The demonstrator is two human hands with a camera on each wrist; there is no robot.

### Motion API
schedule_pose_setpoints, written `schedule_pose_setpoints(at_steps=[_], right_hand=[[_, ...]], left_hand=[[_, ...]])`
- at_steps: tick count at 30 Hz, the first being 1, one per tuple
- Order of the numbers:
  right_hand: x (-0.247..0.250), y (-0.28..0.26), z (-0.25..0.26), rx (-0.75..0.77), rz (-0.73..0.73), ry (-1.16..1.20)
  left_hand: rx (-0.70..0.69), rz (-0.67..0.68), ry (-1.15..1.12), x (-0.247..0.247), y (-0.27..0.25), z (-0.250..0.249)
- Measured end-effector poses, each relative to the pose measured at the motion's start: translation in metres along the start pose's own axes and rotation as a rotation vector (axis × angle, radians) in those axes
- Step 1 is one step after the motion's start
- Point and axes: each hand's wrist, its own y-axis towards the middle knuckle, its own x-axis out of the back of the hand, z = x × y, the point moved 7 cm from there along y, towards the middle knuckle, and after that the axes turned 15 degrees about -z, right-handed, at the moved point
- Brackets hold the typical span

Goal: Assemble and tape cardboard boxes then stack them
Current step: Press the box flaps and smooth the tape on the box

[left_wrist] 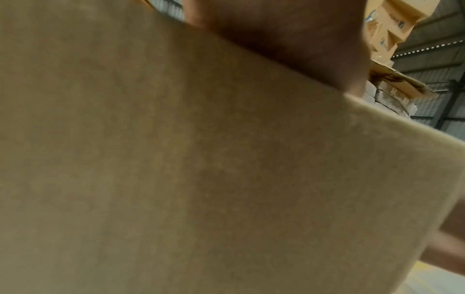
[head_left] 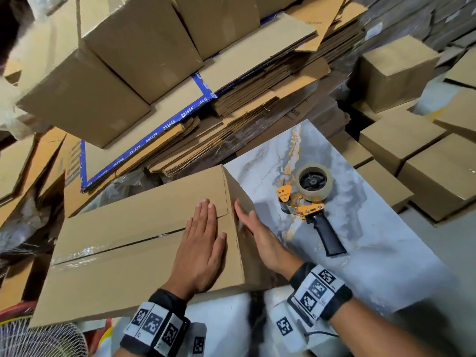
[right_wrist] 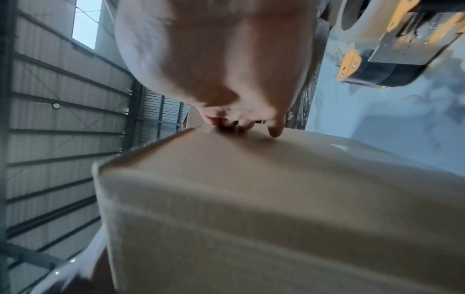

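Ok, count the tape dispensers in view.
1. The tape dispenser lies on the marbled tabletop, right of the box under both hands; others may be hidden among the cardboard.

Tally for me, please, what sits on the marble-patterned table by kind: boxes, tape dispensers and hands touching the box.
Cardboard box: 1
Tape dispenser: 1
Hands on the box: 2, left hand flat on top, right hand against its side
Total: 4
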Motion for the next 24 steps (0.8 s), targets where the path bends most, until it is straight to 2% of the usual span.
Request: schedule_pose_setpoints(at_steps=[3,6,10,12,14,19,22,24], right_hand=[[0.021,0.011,0.018,-0.063,-0.05,0.018],[0.032,0.021,0.034,-0.089,-0.039,-0.003],[0.035,0.029,0.041,-0.105,-0.016,-0.057],[0.032,0.036,0.044,-0.091,-0.057,-0.071],[0.029,0.046,0.051,0.007,-0.111,-0.17],[0.014,0.051,0.073,0.161,-0.099,-0.422],[0.012,0.051,0.072,0.172,-0.079,-0.45],[0.015,0.052,0.07,0.157,-0.061,-0.456]], left_hand=[[-0.033,-0.039,-0.01,0.0,0.002,-0.011],[-0.108,-0.033,-0.103,-0.003,0.005,-0.024],[-0.123,-0.061,-0.099,0.001,0.008,-0.026],[-0.085,-0.061,-0.072,-0.001,0.008,-0.026],[-0.014,-0.05,-0.03,-0.006,0.008,-0.025],[0.2,-0.036,0.093,-0.015,0.004,-0.015],[0.311,-0.035,0.126,-0.017,0.001,-0.013],[0.319,-0.027,0.109,-0.016,0.001,-0.018]])
